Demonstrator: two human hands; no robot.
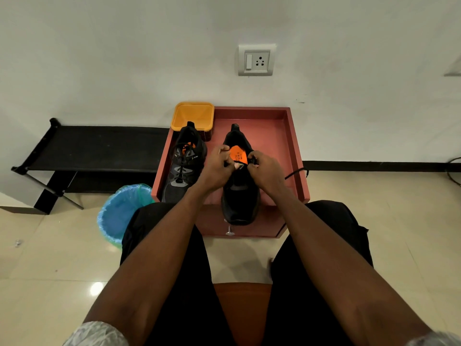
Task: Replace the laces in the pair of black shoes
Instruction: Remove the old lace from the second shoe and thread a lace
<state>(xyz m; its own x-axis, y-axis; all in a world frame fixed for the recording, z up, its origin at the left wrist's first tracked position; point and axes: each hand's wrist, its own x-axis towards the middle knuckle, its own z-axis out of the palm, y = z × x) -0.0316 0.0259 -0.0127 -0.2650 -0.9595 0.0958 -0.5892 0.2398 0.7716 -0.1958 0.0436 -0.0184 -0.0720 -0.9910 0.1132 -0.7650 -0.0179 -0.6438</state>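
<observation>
Red bench (279, 136): left shoe (184, 166) laced; both hands' fingers (225, 156) pinch black lace (295, 173) at the right shoe (240, 196), unfinished.

place: room in a home, it seems | floor: glossy cream tiles (374, 221) under my legs | wall: plain white, switch socket (257, 60) above and beyond my hands (239, 168) | left of my hands: low black rack (99, 148), blue-lined bin (122, 213) | under my hands: small red tabletop (294, 151)
</observation>
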